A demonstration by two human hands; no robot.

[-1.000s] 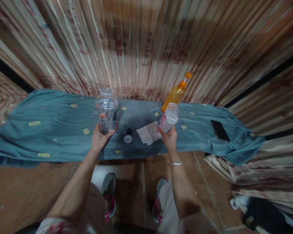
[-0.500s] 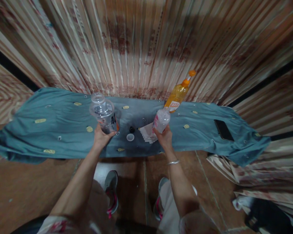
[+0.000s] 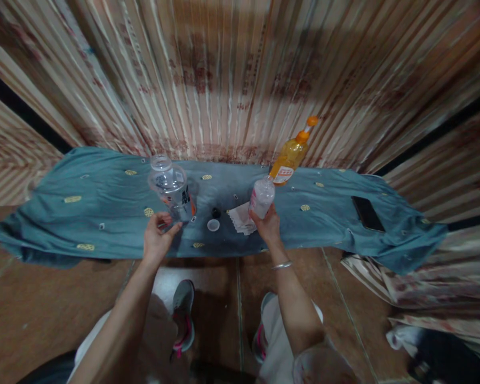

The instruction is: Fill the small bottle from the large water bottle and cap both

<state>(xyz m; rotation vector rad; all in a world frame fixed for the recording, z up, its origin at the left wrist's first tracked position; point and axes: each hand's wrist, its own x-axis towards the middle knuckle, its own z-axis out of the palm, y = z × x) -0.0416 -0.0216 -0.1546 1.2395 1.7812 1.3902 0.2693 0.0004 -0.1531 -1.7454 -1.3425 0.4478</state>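
Gripping a small bottle (image 3: pixel 261 196) upright, the right hand (image 3: pixel 269 226) sits just right of the white cap (image 3: pixel 213 225); left hand (image 3: pixel 157 238) — fingers loosely spread — barely touches the big clear bottle (image 3: pixel 173 188), tilted left of the cap; w/o support it may topple onto the tabletop (image 3: pixel 104 213).

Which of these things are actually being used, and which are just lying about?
In use: clear bottle at the left hand; small bottle gripped in the right hand.

Lying about: orange bottle, phone, napkin, white cap, black cap, all on the blue cloth.
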